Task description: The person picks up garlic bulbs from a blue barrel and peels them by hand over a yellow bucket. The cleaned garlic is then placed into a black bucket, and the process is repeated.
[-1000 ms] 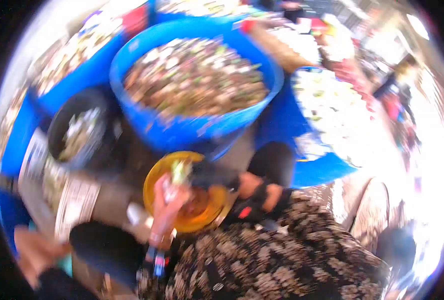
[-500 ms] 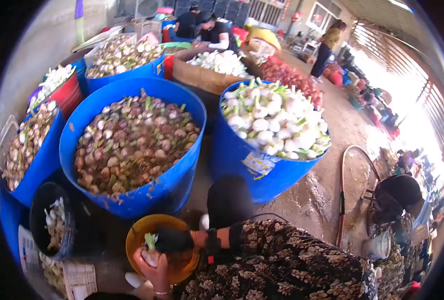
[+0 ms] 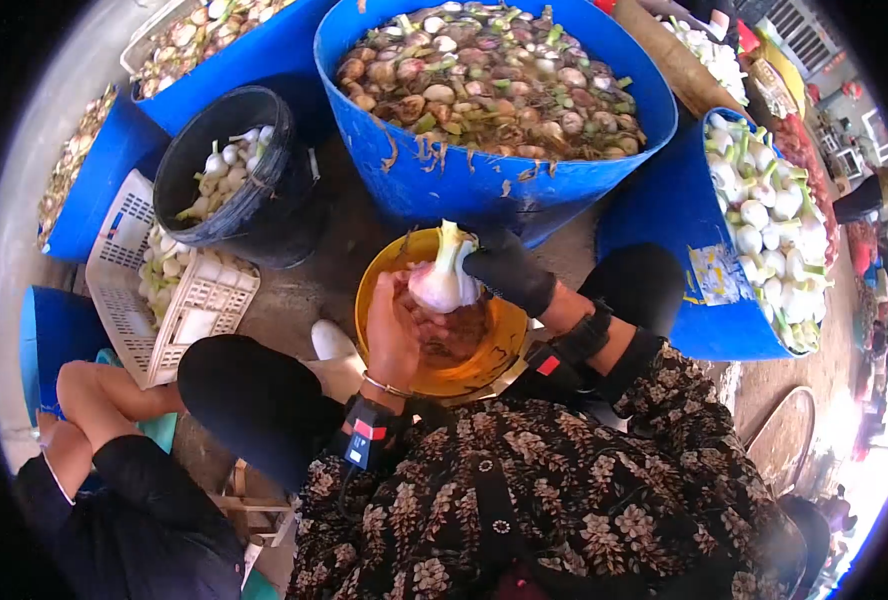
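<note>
A garlic bulb [image 3: 440, 288] with a short green stem is held up above a yellow bucket [image 3: 513, 335]. My left hand [image 3: 394, 325], bare, is closed around the bulb's lower left side. From the right, my right hand [image 3: 512, 272], in a black glove, grips the bulb near its stem, fingers partly hidden. Reddish-brown contents [image 3: 454, 340] show inside the bucket beneath my hands.
Ahead is a large blue tub [image 3: 414, 155] of unpeeled garlic in water; right of it, a blue barrel [image 3: 654, 275] of white garlic. A black bucket [image 3: 299, 215] and white crate [image 3: 189, 335] stand left. Another person's forearm [image 3: 114, 395] is at lower left.
My view has swung down and left, bringing the bucket to the middle. The bulb is now higher and in plain sight between my hands. Another person's arm has come into view.
</note>
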`<state>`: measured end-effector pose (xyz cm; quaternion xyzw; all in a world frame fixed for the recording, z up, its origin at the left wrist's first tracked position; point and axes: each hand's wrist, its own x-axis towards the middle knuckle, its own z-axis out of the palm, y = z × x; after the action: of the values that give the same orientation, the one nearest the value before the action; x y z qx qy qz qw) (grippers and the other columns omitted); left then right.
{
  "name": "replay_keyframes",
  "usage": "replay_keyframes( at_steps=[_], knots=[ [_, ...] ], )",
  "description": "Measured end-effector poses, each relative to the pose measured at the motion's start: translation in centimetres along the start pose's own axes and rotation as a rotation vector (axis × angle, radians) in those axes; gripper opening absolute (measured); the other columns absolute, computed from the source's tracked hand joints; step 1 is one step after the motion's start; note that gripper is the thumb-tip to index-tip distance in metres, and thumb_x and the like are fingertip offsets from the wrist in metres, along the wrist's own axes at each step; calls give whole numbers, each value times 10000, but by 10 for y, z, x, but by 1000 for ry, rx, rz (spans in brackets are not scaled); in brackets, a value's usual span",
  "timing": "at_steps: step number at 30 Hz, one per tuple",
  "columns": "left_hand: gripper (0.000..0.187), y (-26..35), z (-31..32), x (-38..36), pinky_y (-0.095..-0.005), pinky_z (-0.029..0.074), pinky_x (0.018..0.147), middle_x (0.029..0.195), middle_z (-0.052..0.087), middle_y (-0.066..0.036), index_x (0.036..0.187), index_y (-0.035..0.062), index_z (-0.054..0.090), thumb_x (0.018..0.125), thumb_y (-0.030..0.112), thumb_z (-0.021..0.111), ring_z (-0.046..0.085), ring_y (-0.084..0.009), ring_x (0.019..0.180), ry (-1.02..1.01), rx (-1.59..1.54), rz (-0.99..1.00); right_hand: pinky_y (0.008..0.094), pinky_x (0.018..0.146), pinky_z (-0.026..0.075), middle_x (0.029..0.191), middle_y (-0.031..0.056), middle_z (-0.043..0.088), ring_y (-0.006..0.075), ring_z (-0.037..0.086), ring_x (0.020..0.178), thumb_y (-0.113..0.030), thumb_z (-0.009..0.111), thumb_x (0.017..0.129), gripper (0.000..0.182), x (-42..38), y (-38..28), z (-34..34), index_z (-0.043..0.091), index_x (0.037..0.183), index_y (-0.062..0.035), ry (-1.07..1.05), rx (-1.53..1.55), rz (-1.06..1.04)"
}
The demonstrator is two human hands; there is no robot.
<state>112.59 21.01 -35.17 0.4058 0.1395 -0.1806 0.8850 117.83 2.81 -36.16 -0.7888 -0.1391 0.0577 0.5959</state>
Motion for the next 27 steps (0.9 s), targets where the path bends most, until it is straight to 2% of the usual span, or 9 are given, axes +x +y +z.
replay_keyframes(
  at_steps=[3,6,7,9,14,17,21,23,27],
  knots=[
    [335,-14,-1,1,-284,513,624,1010,554,-78,1159,17,433,900,215,513,574,-134,794,45,686,433,371,642,487,751,141,620,220,611,664,-155,574,788,195,-1,-6,-1,631,872,12,-161,-63,99],
    [380,-16,6,-7,-259,484,752,1089,506,-81,1176,4,409,838,58,573,532,-119,908,56,654,495,281,600,482,808,63,623,131,578,679,-147,574,813,251,-7,-21,-2,586,1006,12,-331,20,212],
    [425,-8,13,-15,-257,449,828,1103,497,-97,1192,6,393,817,54,588,519,-136,970,84,585,377,291,640,482,839,71,627,139,582,716,-170,585,821,255,-9,-32,-2,588,1002,10,-326,-24,113],
    [438,-8,8,-14,-265,440,849,1100,498,-92,1197,5,392,807,47,585,515,-137,986,44,667,435,311,721,481,899,85,635,154,590,790,-214,607,836,271,-11,-47,-2,592,993,6,-316,-114,-89],
    [418,-14,-1,-12,-259,414,882,1064,527,-84,1178,4,423,788,33,571,520,-131,979,14,604,366,316,815,453,1000,82,629,146,571,895,-210,620,841,287,-8,-32,-3,588,1038,-3,-399,-261,-90],
    [385,-7,-3,-15,-265,481,744,1016,559,-80,1179,21,440,815,95,539,558,-140,898,-59,505,300,298,815,451,1012,60,624,134,568,912,-174,604,850,270,-12,-35,-3,586,1065,-12,-421,6,19],
    [402,3,-1,-18,-300,468,415,965,570,-71,1173,55,435,859,299,496,530,-161,613,-230,-193,-11,292,758,471,950,54,641,137,588,851,-162,549,877,235,-22,-24,4,596,1056,-16,-264,494,169],
    [424,4,-4,-14,-292,486,446,967,564,-71,1179,64,422,854,322,511,512,-151,603,-310,-271,-29,288,759,480,991,63,636,126,580,871,-153,520,893,242,-24,-23,5,589,1073,-7,-213,470,-35],
    [434,9,0,-16,-307,524,517,1004,557,-87,1222,78,382,871,286,528,566,-175,678,-218,-78,19,285,769,469,960,35,640,108,566,877,-155,556,881,237,-19,-58,6,605,1067,-16,-252,696,82]
  ],
)
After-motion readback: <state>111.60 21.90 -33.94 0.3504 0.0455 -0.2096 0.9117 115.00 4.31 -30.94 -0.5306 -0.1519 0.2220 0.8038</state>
